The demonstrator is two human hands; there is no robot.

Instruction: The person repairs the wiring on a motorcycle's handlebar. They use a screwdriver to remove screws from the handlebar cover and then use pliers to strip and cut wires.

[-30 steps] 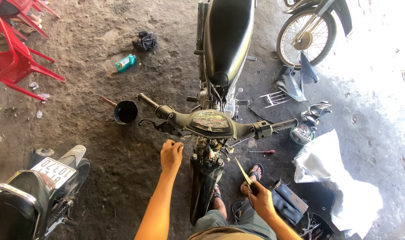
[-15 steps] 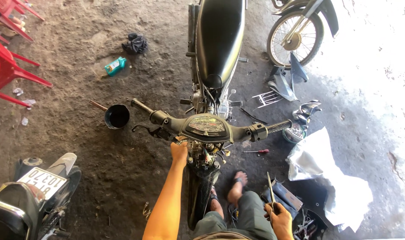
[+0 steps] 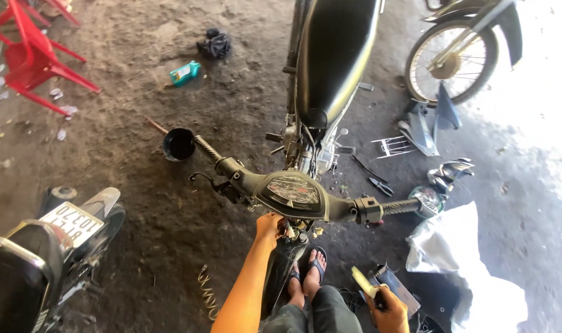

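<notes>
A stripped black motorcycle [image 3: 330, 68] stands in front of me, its handlebar and instrument panel [image 3: 290, 191] closest to the camera. My left hand [image 3: 270, 227] reaches under the panel and touches the steering column just below the handlebar. Low at the bottom edge, my right hand [image 3: 389, 308] is closed around a screwdriver with a yellow handle [image 3: 362, 280], held away from the bike. My feet in sandals [image 3: 308, 277] rest beside the front fender.
A black oil pan [image 3: 178, 144] and a green bottle [image 3: 186, 73] lie on the dirt floor to the left. Red plastic chairs [image 3: 31, 49] stand far left. Another motorcycle's rear [image 3: 40, 259] is near left. Loose body panels, pliers [image 3: 379, 185] and a headlight [image 3: 427, 200] lie to the right.
My left hand moved from the handlebar down under the instrument panel. My right hand drew back from the bike with the screwdriver, down to the lower edge of view. The camera moved closer.
</notes>
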